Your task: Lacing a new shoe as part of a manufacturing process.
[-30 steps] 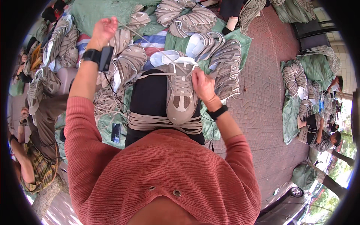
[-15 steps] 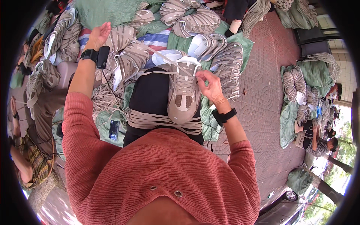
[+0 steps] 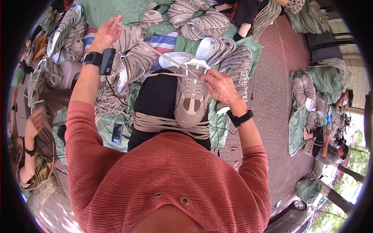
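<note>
A grey-beige sneaker (image 3: pixel 190 103) rests on my dark-clad lap, toe toward me, laces crossing over its tongue. My left hand (image 3: pixel 107 34) is raised far out to the left, thumb and fingers closed on a flat beige shoelace (image 3: pixel 153 50). That lace runs slanting down to the top of the sneaker. Another lace length (image 3: pixel 165 73) lies across my left thigh. My right hand (image 3: pixel 221 86) is closed at the sneaker's upper right edge, by the top eyelets; what its fingertips pinch is hidden.
A bundle of laces (image 3: pixel 167 126) lies across my thighs. Nested sneakers (image 3: pixel 204 25) lie ahead on green and striped sheeting. A phone (image 3: pixel 117 134) and loose laces (image 3: pixel 110 103) are at left. Another person's hand (image 3: pixel 34 123) is at far left; brick-red paving (image 3: pixel 268 97) stretches right.
My left hand has moved slightly up and right with the lace. The right hand has turned a little at the sneaker's edge. At far left, the other person's hand has moved right.
</note>
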